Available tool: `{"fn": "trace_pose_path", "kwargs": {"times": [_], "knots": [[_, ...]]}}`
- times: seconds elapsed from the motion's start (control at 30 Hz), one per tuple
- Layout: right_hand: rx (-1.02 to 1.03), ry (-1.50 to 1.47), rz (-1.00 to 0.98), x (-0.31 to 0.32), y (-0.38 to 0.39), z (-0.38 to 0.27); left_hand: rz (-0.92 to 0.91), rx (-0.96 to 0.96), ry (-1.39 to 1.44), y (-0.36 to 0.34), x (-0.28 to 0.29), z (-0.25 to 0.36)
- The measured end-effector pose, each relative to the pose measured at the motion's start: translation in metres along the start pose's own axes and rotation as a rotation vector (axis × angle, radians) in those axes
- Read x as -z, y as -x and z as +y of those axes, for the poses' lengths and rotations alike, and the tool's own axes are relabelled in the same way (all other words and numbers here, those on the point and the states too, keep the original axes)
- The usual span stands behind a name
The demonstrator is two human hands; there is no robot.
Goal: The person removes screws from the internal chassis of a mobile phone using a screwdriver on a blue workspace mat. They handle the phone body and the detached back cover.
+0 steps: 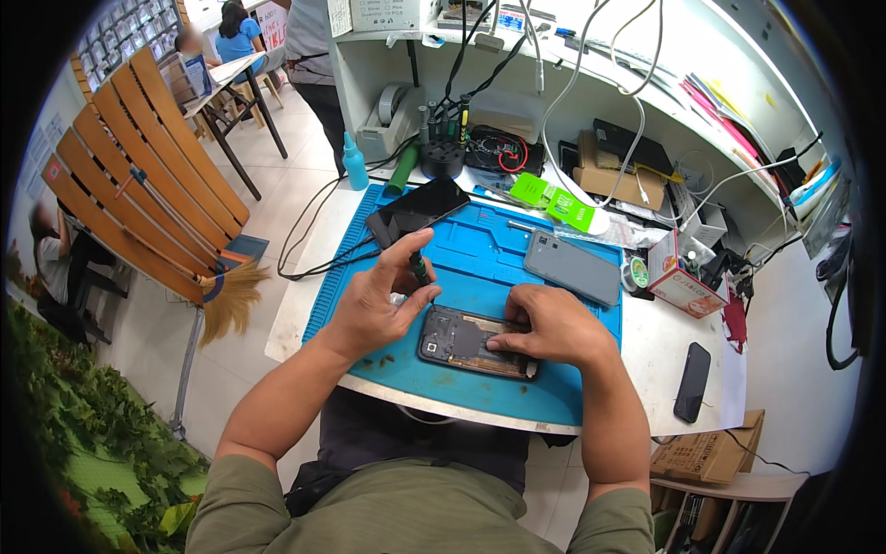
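Observation:
My left hand point(392, 300) holds a small dark green screwdriver point(417, 266) upright, fingers curled round its handle, just above and left of an opened phone point(448, 342). My right hand point(540, 328) grips that phone, thumb on its inner board and fingers bent at the upper right side. The phone lies on a blue repair mat point(369, 355). Behind my left hand is a black phone screen point(429, 203); a grey phone back point(572, 268) lies behind my right hand.
A blue bottle point(354, 164), tool holder point(442, 159), green packets point(551, 198) and a box point(683, 282) crowd the back. A black phone point(692, 380) lies at right. A wooden slatted chair point(138, 185) stands left, with people point(235, 42) beyond and another person point(314, 74) behind the shelf.

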State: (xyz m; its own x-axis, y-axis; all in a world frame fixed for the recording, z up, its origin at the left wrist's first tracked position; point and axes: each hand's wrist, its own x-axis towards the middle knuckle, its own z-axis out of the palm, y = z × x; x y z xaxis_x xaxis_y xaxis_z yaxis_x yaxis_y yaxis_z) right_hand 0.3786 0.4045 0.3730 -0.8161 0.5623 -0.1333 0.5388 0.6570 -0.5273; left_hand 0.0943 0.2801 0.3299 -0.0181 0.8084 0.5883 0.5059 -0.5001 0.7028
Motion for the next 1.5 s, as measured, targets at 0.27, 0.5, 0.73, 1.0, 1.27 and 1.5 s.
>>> {"fn": "trace_pose_path", "kwargs": {"times": [0.27, 0.5, 0.73, 1.0, 1.27, 1.5], "knots": [[-0.003, 0.004, 0.005, 0.000, 0.000, 0.000, -0.092, -0.014, 0.028, -0.003, 0.005, 0.003], [-0.013, -0.007, -0.002, 0.001, 0.000, 0.000, -0.147, -0.027, 0.139, -0.010, 0.009, 0.011], [-0.008, 0.001, 0.000, 0.000, 0.001, 0.001, -0.206, -0.016, 0.055, -0.024, 0.017, 0.021], [-0.006, 0.000, -0.002, 0.001, 0.002, -0.002, -0.384, 0.069, -0.051, -0.046, 0.030, 0.039], [-0.012, 0.009, -0.007, 0.001, 0.002, -0.001, -0.460, 0.087, -0.214, -0.058, 0.040, 0.050], [-0.005, 0.009, -0.001, 0.002, 0.002, -0.003, -0.468, 0.025, -0.229, -0.062, 0.040, 0.043]]}}
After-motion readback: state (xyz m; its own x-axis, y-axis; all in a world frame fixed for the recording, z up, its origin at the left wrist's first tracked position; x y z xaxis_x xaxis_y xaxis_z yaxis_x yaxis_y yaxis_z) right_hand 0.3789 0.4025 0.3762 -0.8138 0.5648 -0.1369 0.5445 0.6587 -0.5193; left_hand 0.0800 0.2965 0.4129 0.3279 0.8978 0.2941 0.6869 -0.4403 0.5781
